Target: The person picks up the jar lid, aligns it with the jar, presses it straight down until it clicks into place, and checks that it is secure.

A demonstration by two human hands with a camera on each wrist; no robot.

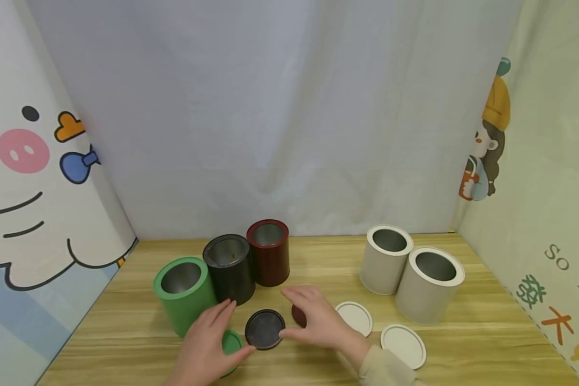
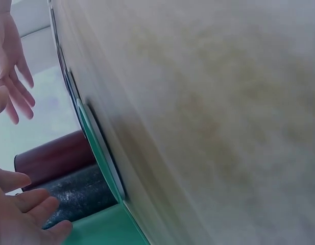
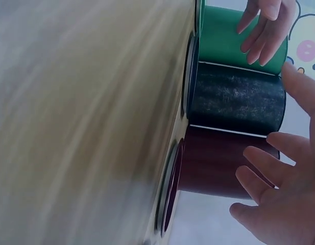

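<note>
My left hand, fingers relaxed and thumb spread, hovers over a green lid and partly hides it. My right hand spreads thumb and fingers over a dark red lid, mostly covered in the head view. Between the hands a black lid lies flat on the table. Behind them stand a green can, a black can and a dark red can, all with open tops. In the right wrist view the right hand holds nothing.
Two white cans with open tops stand side by side at the right. In front of them two white lids lie on the wooden table. A pale curtain hangs behind, with printed cloths on both sides.
</note>
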